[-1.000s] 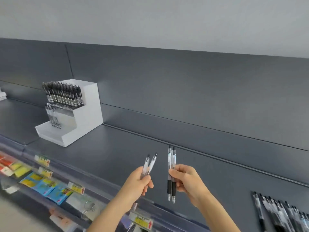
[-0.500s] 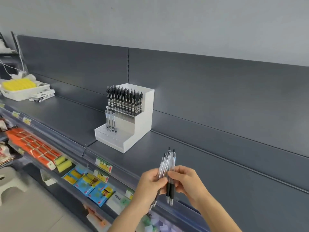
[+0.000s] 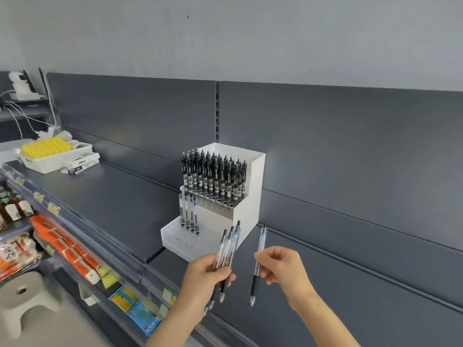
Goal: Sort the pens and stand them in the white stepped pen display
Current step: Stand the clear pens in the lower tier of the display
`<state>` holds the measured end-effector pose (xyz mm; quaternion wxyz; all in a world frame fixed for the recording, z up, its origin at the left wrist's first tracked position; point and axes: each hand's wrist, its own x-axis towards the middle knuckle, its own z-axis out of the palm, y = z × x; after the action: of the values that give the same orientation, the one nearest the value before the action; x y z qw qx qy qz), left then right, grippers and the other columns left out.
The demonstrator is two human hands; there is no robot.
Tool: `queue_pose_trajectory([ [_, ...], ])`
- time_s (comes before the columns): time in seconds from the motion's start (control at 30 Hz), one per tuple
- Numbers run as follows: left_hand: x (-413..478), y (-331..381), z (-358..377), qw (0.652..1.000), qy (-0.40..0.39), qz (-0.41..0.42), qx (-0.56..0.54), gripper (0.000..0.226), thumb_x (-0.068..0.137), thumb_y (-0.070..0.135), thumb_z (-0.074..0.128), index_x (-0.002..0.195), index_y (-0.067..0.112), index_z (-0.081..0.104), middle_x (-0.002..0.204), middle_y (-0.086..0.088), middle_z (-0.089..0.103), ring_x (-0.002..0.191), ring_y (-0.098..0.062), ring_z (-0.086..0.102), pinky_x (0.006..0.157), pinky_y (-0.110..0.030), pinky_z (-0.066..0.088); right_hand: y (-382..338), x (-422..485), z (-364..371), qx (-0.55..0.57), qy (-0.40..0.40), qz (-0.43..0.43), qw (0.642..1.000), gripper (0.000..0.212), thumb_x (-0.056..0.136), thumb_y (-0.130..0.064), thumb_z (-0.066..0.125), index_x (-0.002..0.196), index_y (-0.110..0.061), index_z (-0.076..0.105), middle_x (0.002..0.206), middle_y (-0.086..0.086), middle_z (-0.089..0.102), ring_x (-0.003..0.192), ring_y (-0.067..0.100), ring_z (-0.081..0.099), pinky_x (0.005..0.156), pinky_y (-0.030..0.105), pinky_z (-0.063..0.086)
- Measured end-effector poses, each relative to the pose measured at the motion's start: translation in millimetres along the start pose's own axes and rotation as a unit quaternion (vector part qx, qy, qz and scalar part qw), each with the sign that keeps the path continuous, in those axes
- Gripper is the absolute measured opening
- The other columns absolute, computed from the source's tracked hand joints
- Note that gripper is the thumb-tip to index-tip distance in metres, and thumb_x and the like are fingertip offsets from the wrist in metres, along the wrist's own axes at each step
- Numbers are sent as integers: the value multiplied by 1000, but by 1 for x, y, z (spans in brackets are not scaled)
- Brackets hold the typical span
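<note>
Dark grey metal shelving (image 3: 120,196) ran across the frame under a pale wall. At its centre stood the white stepped pen display (image 3: 250,186), its top step packed with black-clipped pens (image 3: 213,176) and only a few clear-barrelled pens (image 3: 188,214) upright at the left of the lower step, where the other holes looked free. Half a second before, both hands had been closed together round one bundle; now they had parted. At lower centre the left hand (image 3: 203,279) gripped a fan of clear pens with black grips (image 3: 230,245), three or perhaps four, tips down, with the fingers curled round the barrels and the thumb pressed across them. Just right of it, and apart from it, the right hand (image 3: 283,269) pinched a single clear pen with a black grip (image 3: 261,242) between thumb and forefinger at mid-barrel, the other fingers loosely curled behind. The display also sat nearer the hands in view than before. By my judgement one pen had been singled out for seating, probably in the lower step beside its likes, while the rest waited in the left hand
</note>
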<state>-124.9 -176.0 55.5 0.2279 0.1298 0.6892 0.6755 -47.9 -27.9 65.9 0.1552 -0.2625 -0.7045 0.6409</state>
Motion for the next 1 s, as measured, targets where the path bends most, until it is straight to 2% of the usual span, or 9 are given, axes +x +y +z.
queue_pose_trajectory([
  [0.17, 38, 7, -23, 1000, 28, 1, 1, 14, 85, -9, 55, 85, -3, 67, 71, -18, 69, 67, -19, 69, 60, -23, 53, -7, 40, 13, -12, 9, -3, 1000, 21, 85, -11, 66, 65, -5, 60, 45, -1, 55, 44, 16, 45, 48, 24, 42],
  [0.33, 68, 8, -44, 999, 27, -5, -31, 19, 84, -11, 57, 79, 3, 69, 71, -16, 67, 71, -23, 69, 68, -27, 53, -10, 68, 35, -10, 31, -3, 999, 19, 84, -9, 66, 66, -6, 60, 51, 3, 59, 48, 15, 54, 49, 23, 48],
  [0.5, 100, 9, -75, 1000, 8, -5, -27, 22, 83, -10, 58, 77, 8, 70, 69, -13, 69, 74, -24, 68, 68, -28, 52, -19, 91, 70, -33, 63, -32, 997, 21, 84, -5, 63, 64, -5, 59, 62, 9, 67, 55, 13, 65, 54, 22, 52],
  [0.6, 121, 11, -101, 1000, -7, 1, -27, 22, 83, -10, 58, 78, 7, 70, 69, -12, 69, 75, -23, 69, 63, -24, 50, -28, 104, 95, -72, 107, -61, 990, 19, 86, -5, 62, 67, -2, 60, 66, 9, 69, 59, 10, 67, 55, 22, 55],
  [0.73, 146, 9, -137, 999, -30, 8, -13, 23, 83, -10, 58, 78, 9, 70, 70, -12, 68, 75, -23, 68, 61, -22, 48, -34, 119, 126, -165, 187, -93, 964, 18, 87, -12, 62, 69, -11, 62, 71, 3, 70, 70, 20, 67, 69, 39, 57],
  [0.83, 160, 7, -157, 998, -58, 22, 3, 23, 83, -10, 57, 76, 9, 69, 67, -12, 68, 72, -20, 67, 61, -17, 47, -33, 124, 148, -235, 219, -98, 942, 14, 89, -18, 61, 78, -10, 64, 74, 3, 69, 61, 15, 59, 61, 31, 52],
  [0.9, 166, 5, -165, 997, -77, 25, 8, 22, 82, -10, 58, 76, 8, 69, 66, -11, 68, 75, -23, 67, 65, -21, 49, -31, 127, 160, -282, 233, -99, 926, 16, 91, -21, 58, 81, -9, 63, 73, 1, 66, 57, 12, 53, 54, 25, 44],
  [1.0, 172, 5, -171, 994, -107, 30, 10, 17, 82, -10, 57, 78, 2, 69, 65, -11, 67, 77, -27, 65, 71, -27, 49, -25, 133, 175, -372, 219, -69, 900, 18, 93, -20, 52, 83, -8, 60, 73, 4, 64, 63, 18, 58, 58, 28, 46],
])
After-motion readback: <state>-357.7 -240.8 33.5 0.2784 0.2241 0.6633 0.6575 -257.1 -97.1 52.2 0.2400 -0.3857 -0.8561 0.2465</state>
